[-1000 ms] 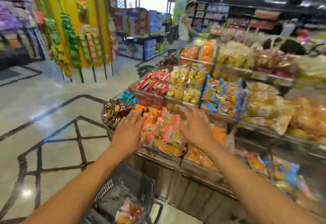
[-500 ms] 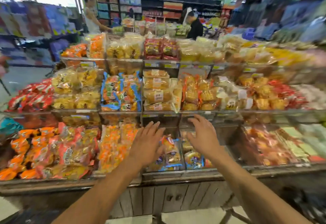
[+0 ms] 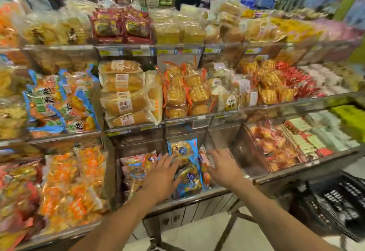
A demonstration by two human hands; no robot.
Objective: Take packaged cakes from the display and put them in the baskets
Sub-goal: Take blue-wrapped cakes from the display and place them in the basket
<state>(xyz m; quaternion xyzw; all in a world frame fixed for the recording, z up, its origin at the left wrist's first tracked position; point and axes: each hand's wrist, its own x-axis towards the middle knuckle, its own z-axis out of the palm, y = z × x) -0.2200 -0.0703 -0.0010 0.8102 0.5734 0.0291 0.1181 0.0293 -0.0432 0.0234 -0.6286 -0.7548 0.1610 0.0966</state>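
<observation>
Carefully, then: close in from both sides and take one packet cleanly rather than raking the pile. Note the left grip (image 3: 164, 175) spread wide, fingers straight, lying over the left edge of the blue cake packets (image 3: 186, 164) in the lowest bin (image 3: 197, 197); cannot tell through the blur whether touching or just above. Note the right grip (image 3: 224, 166) likewise spread, holding nothing, just beside the packets' right edge and close to a red-and-orange wrapper (image 3: 204, 162). So, between the two grips: the blue packets, piled and leaning toward the back of the bin, reaching higher than either set of fingertips. Judge the best move as curling thumb and fingers round the sides of the nearest packet, squeezing only lightly so as not to crush soft cake, then lifting straight up past the front lip. Mind the slippery film and the neighbouring wrappers, likely to drag along. Afterwards, carry right and down to the black basket (image 3: 335, 201), well apart from the bin, low at the far right.
</observation>
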